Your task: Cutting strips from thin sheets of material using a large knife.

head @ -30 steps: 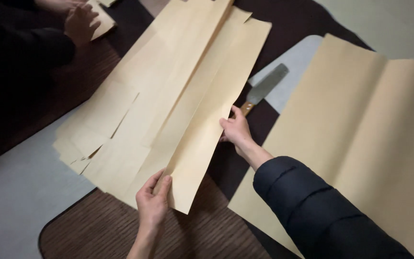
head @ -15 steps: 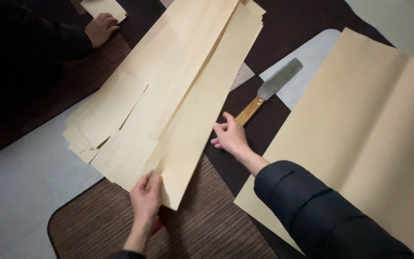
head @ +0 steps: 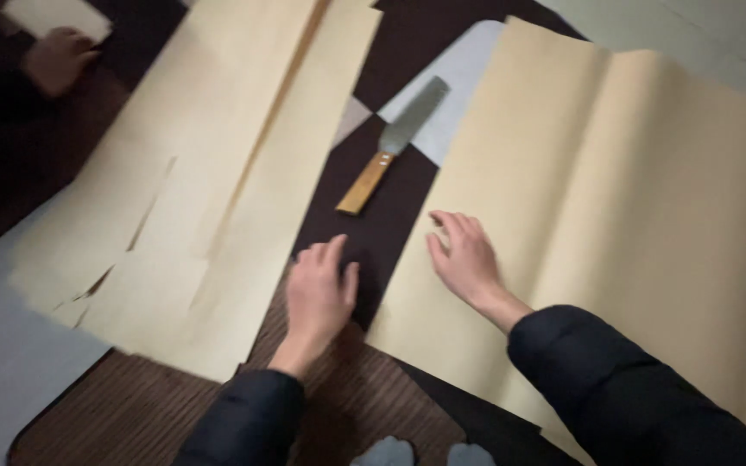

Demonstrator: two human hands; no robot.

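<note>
A floor-level craft or paper-working space, likely a room in a home rather than a fitted workshop. Large sheets of cream-coloured paper (head: 649, 198) and long cut strips of the same cream paper (head: 218, 173) lie spread flat over a patchwork of dark brown and pale grey floor mats (head: 390, 216). A flat-bladed metal knife with a wooden handle (head: 393, 145) rests on the mats between the papers. At the top left, another person's hand (head: 58, 59) works beside a smaller paper piece (head: 45, 13). Toes in grey socks (head: 420, 453) show at the bottom edge.
</note>
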